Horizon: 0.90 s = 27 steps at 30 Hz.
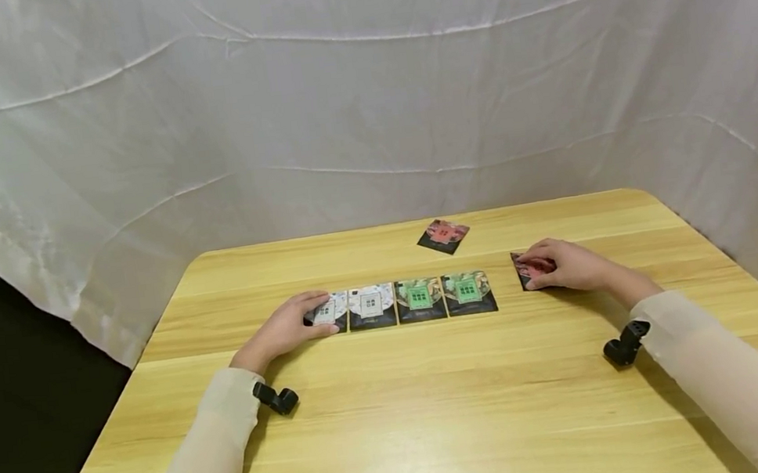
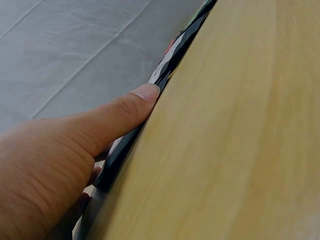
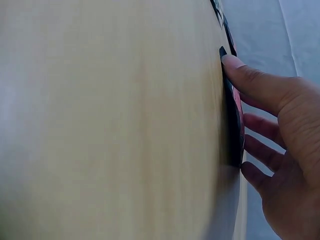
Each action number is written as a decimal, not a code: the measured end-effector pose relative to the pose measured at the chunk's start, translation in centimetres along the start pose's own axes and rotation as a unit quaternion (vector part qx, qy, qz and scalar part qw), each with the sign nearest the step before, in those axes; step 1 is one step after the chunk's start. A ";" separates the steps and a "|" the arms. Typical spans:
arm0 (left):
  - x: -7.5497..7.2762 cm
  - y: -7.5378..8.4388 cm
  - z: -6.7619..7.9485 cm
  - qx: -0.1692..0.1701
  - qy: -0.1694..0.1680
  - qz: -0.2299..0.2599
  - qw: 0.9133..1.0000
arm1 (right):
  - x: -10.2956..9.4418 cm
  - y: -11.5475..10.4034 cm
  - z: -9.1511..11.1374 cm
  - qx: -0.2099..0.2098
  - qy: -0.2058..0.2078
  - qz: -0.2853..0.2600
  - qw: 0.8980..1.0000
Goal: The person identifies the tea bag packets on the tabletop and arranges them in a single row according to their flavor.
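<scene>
Four flat square packets lie side by side in a row on the table. At the row's left end, my left hand (image 1: 288,325) grips a white-and-black packet (image 1: 335,310), with the thumb along its near edge and fingers at its far edge. Beside it come another white packet (image 1: 372,307) and two green ones, a left green packet (image 1: 420,300) and a right green packet (image 1: 469,293). Right of the row, apart from it, my right hand (image 1: 567,265) holds a red-and-black packet (image 1: 524,272) between thumb and fingers, partly covering it. In the right wrist view its black side (image 3: 231,120) shows.
Behind the row, a second red packet (image 1: 444,235) lies turned at an angle near the table's back edge. The wooden table (image 1: 402,423) meets a hanging white cloth (image 1: 366,128) at the back and right. A dark area (image 1: 6,377) lies to the left.
</scene>
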<state>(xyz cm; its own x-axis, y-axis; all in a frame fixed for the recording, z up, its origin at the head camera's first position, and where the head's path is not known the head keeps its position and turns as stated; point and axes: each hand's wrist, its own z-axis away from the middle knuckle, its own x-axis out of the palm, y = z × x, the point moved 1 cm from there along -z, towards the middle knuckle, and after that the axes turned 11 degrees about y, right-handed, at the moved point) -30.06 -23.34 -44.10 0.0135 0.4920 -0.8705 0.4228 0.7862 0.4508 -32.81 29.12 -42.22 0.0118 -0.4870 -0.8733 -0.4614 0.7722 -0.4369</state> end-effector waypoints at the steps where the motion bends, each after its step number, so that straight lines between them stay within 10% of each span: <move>1: 0.0 0.0 0.0 -0.001 0.000 0.000 1.000 | 0.1 -0.1 0.1 0.000 0.000 0.001 1.000; 27: 0.1 -0.1 -0.3 0.004 0.003 0.004 1.000 | 1.0 -3.2 -0.1 -0.065 -0.018 0.032 0.997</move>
<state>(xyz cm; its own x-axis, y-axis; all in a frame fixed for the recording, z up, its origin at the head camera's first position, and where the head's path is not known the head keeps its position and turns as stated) -30.35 -23.27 -44.14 0.0112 0.5015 -0.8651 0.4296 0.7788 0.4570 -31.39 26.13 -41.67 0.0101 -0.4221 -0.9065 -0.5727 0.7407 -0.3512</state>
